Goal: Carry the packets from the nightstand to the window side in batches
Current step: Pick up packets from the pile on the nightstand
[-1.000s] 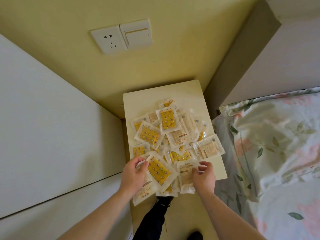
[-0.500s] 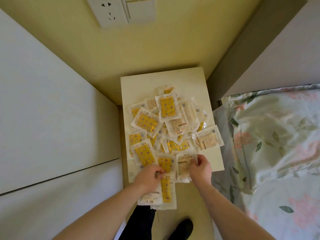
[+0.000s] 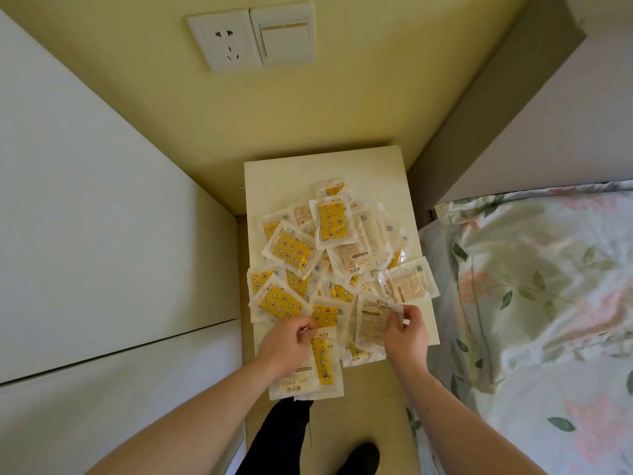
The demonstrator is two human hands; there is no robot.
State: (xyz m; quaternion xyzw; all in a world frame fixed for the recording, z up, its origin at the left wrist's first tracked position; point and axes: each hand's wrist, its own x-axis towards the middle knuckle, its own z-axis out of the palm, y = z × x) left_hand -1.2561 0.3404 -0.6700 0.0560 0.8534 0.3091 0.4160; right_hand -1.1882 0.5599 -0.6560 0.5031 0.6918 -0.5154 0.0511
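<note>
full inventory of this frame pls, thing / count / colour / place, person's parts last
packets: a loose overlapping pile, too many to count, clear with yellow or beige inserts, on the nightstand
held packets: a small stack, clear and yellow, hanging off the near edge in the left hand
beige packet: one, near right of the pile, pinched by the right hand
nightstand: one, cream, centre against the wall
wall plate: one socket and one switch, white, on the yellow wall
bed linen: floral, white and pink, right
white panels: left
left hand: grips the held packets
right hand: pinches the beige packet
leg and shoe: dark, bottom centre
</note>
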